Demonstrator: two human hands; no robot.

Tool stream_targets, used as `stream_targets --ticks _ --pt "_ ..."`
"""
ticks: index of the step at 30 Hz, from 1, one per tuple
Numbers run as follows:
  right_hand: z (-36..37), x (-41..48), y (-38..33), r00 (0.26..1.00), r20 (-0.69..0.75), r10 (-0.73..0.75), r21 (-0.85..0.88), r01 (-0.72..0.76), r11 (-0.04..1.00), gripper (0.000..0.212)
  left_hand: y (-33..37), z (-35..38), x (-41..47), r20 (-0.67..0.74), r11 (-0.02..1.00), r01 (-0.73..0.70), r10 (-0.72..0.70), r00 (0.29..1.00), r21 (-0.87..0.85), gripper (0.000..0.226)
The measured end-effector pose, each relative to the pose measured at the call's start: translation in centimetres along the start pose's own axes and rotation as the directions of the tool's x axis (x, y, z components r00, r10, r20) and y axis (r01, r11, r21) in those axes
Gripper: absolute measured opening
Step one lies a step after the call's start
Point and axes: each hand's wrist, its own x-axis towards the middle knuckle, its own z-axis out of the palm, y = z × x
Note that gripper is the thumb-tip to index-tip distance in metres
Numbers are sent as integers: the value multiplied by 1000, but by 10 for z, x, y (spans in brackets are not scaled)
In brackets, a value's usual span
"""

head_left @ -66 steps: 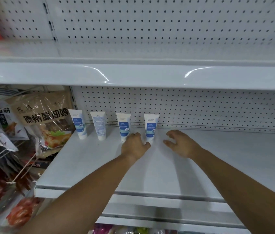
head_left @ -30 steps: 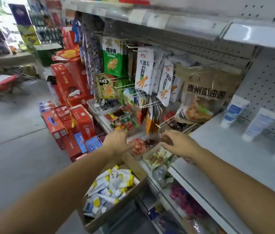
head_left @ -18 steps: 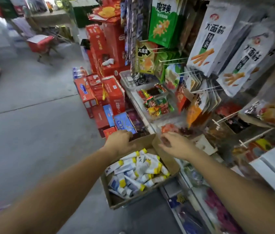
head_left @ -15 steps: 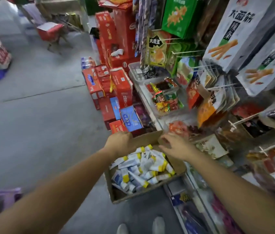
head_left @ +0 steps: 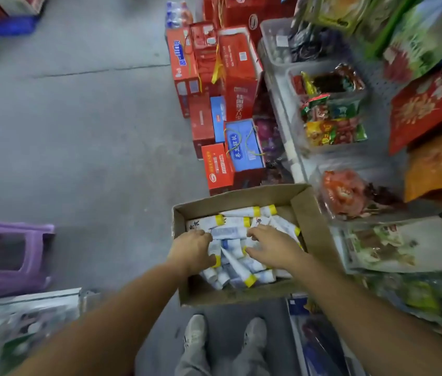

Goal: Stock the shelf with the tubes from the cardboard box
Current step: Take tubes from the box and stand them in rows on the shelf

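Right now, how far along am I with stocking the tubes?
Done: cannot tell, the tube shelf is out of view. In hand: left hand and right hand reach into the open brown cardboard box, touching the white tubes with yellow bands; none lifted clear. To do: a whole pile still fills the box.

Both bare forearms reach forward and down. The left hand (head_left: pixel 192 252) is palm-down, fingers curled under, tips hidden. The right hand (head_left: pixel 271 246), just beside it, is palm-down too, fingers spread and loosely bent.
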Motion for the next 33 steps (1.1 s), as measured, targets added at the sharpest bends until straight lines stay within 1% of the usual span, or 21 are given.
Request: stream_targets --ticks 2,5,8,13,16,18,20,23,26,28,31,33 --pt "13 17 6 1000 23 -1 -11 2 1000 46 -4 20 10 29 1000 -2 2 1000 11 49" --pt "32 43 12 999 32 -4 -45 6 999 47 -3 45 26 91 999 5 -9 996 43 40" --pt "47 70 13 999 38 -14 -88 17 996 48 1 67 40 113 996 84 -84 990 4 38" --pt "65 104 8 997 55 -54 -169 62 984 48 -1 90 44 153 976 217 -213 965 -10 28" --pt "74 122 5 992 86 -91 -207 107 972 51 -4 100 47 195 933 337 -311 930 -122 28" --pt "76 132 4 990 98 -103 -251 125 960 52 -4 105 47 237 869 437 -385 892 -234 25" --pt "77 138 4 990 103 -99 -292 126 948 51 -2 107 49 287 779 527 -448 847 -339 23" --pt "82 145 7 987 127 -95 -331 132 934 53 4 112 53 396 634 624 -483 781 -457 33" --pt "90 150 11 984 148 -103 -364 151 919 56 8 122 56 452 535 670 -495 742 -514 37" --pt "96 152 15 981 163 -103 -395 161 904 56 7 126 56 470 447 703 -529 707 -553 39" --pt "104 152 21 986 147 -83 -430 139 892 58 5 126 59 523 240 742 -576 628 -626 46" --pt "108 153 21 989 123 -79 -439 126 890 58 3 128 62 543 142 743 -595 592 -654 46"
